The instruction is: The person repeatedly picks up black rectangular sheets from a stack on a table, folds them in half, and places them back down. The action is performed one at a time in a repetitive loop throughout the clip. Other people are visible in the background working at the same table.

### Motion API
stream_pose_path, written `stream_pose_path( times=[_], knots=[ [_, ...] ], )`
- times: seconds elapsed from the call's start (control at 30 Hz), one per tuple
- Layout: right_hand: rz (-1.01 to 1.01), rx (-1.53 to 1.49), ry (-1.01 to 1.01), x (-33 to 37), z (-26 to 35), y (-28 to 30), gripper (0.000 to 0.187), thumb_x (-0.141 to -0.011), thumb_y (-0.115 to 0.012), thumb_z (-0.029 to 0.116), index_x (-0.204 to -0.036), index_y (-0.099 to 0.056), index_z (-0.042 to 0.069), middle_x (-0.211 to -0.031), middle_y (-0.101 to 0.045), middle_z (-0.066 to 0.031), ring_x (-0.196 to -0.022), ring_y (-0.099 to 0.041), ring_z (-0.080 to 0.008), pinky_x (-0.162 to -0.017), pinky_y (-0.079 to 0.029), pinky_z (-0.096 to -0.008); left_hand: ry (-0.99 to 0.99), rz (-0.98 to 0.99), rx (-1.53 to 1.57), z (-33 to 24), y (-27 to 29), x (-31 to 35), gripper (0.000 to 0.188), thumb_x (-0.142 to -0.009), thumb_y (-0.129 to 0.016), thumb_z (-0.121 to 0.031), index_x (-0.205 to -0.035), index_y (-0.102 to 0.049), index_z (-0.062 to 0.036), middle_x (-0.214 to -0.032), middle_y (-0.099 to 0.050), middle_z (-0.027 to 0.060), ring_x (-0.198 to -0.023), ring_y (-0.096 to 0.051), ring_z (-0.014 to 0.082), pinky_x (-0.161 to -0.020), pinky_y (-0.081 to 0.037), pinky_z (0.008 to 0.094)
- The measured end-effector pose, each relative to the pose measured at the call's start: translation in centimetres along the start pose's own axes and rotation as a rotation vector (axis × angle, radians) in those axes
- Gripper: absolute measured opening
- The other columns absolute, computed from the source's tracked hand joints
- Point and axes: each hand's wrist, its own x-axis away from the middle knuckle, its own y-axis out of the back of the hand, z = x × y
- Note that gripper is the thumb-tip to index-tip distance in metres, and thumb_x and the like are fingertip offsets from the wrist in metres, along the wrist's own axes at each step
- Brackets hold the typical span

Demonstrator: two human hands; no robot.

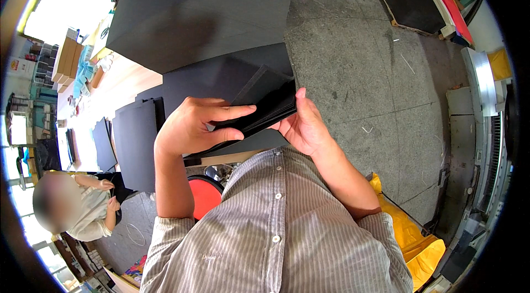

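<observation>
A bundle of thin black sheets point(269, 106), probably card, lies tilted in front of my body, its layers fanned slightly along the near edge. My right hand point(303, 127) grips the bundle's right end, thumb at the edge and the other fingers partly hidden underneath. Over the left part of the sheets is my left hand point(199, 123), index finger and thumb stretched out and apart, touching or just above them. Beneath and beyond lies a broad black board or sheet stack point(187, 80) on the table. Farther off rises a large black panel point(204, 22).
More black sheets point(135, 144) stack up to the left. Beyond them sit brown boxes point(67, 61) on the table. A co-worker point(91, 207) handles something dark at lower left. A red round seat point(204, 196) is under the table edge, and yellow sheeting point(419, 254) lies at right.
</observation>
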Motion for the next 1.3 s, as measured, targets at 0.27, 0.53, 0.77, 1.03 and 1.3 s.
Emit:
stream_pose_path(
  times=[0.27,0.53,0.77,1.03,1.3],
  knots=[
    [0.02,0.008,-0.006,0.0,-0.1,0.3,0.064,-0.101,-0.044,0.052,-0.126,-0.053,-0.006,-0.117,-0.066,-0.0191,-0.105,-0.067,-0.0293,-0.093,-0.056,-0.0461,-0.004,-0.004,-0.009,0.0,0.0,0.1,0.047,-0.073,-0.084,-0.023,-0.117,-0.073,-0.0113,-0.065,-0.056,0.0079,-0.057,-0.052,0.0229,-0.056,-0.042,0.0338],
    [0.039,0.021,-0.007,0.3,-0.1,0.2,0.065,-0.101,-0.043,0.053,-0.133,-0.049,-0.004,-0.127,-0.062,-0.0174,-0.116,-0.063,-0.0286,-0.097,-0.053,-0.0459,-0.066,-0.069,-0.18,-0.3,0.1,0.6,0.04,-0.08,-0.07,-0.007,-0.12,-0.07,-0.008,-0.066,-0.057,0.0107,-0.056,-0.058,0.0271,-0.053,-0.043,0.0355],
    [0.012,-0.022,-0.022,0.0,-0.2,0.5,0.064,-0.101,-0.044,0.052,-0.134,-0.049,-0.003,-0.13,-0.06,-0.0168,-0.117,-0.062,-0.0294,-0.098,-0.053,-0.0476,-0.137,-0.168,-0.335,-0.3,-0.8,1.0,0.048,-0.077,-0.066,-0.005,-0.124,-0.068,-0.0137,-0.067,-0.058,0.0055,-0.053,-0.057,0.0232,-0.05,-0.048,0.035],
    [-0.273,0.727,0.094,2.3,3.2,-0.4,0.036,-0.1,-0.059,0.036,-0.081,-0.062,0.005,-0.075,-0.067,-0.0092,-0.056,-0.064,-0.0174,-0.047,-0.053,-0.0294,-0.031,-0.184,-0.498,-1.6,-1.5,2.0,0.068,-0.079,-0.063,-0.006,-0.145,-0.046,-0.0103,-0.074,-0.065,0.0101,-0.059,-0.064,0.0287,-0.053,-0.053,0.0379],
    [-0.188,0.594,-0.28,1.2,6.5,-2.2,0.07,-0.1,-0.045,0.057,-0.13,-0.049,-0.007,-0.101,-0.07,-0.023,-0.063,-0.07,-0.0244,-0.044,-0.051,-0.0282,-0.069,-0.108,-0.504,-1.0,-2.6,2.4,0.052,-0.083,-0.065,-0.014,-0.134,-0.054,-0.0098,-0.084,-0.069,0.0088,-0.071,-0.068,0.0259,-0.056,-0.055,0.0387]
  ],
)
